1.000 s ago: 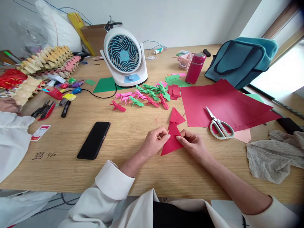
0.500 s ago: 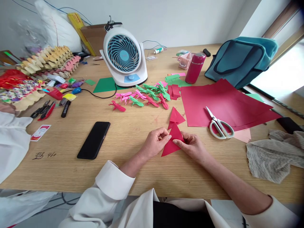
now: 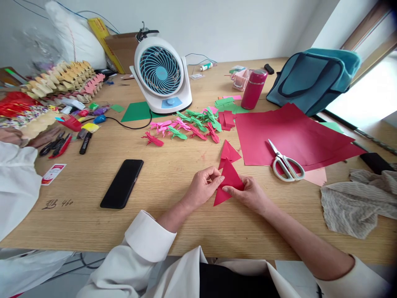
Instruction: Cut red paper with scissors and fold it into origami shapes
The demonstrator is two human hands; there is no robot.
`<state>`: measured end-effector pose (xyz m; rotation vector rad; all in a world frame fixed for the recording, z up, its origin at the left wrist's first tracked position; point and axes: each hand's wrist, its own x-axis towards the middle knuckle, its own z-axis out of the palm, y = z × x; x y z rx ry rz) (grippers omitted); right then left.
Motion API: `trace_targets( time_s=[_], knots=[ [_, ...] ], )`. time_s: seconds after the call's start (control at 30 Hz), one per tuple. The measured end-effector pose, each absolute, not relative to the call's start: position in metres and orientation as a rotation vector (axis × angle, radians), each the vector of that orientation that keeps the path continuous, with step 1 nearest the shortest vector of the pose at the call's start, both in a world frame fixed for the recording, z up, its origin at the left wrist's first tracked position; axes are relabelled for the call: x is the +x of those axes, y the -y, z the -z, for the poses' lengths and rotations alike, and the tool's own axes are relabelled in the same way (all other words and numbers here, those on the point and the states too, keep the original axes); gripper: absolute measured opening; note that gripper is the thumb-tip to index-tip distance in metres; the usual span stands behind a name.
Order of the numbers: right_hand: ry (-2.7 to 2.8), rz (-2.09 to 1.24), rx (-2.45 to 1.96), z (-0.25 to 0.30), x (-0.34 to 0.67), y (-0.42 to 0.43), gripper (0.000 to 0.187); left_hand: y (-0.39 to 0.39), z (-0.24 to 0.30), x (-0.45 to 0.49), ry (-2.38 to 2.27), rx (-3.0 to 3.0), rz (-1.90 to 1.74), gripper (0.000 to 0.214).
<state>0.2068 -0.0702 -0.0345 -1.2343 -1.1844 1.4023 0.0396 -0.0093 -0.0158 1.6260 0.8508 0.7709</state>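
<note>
A red paper triangle (image 3: 228, 179) lies on the wooden table (image 3: 173, 223) in front of me, held by both hands. My left hand (image 3: 203, 187) pinches its left edge with curled fingers. On the other side, my right hand (image 3: 249, 193) presses a fold across the triangle's right side with thumb and fingers closed on the paper. A second red folded triangle (image 3: 228, 151) lies just beyond. White scissors (image 3: 284, 162) rest on a stack of red paper sheets (image 3: 291, 132) to the right.
Small red, pink and green folded paper figures (image 3: 186, 126) lie in a row before a white and blue desk fan (image 3: 161, 74). A black phone (image 3: 122, 183) lies left. A red flask (image 3: 253, 88), teal bag (image 3: 313, 78), grey cloth (image 3: 356, 203) and another person's sleeve (image 3: 15, 186) surround.
My right hand has slid leftward over the triangle, folding its right part inward, and the triangle has turned slightly. At far left another person's hand has shifted the patterned paper pile.
</note>
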Motion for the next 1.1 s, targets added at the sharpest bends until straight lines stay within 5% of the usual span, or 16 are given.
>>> trace_targets(
  time_s=[1.1],
  knots=[
    [1.062,-1.22,-1.241,0.0341,0.2128,0.0652,0.036,0.0139,0.0208,0.0397,-0.869,1.535,-0.557,0.021]
  ],
)
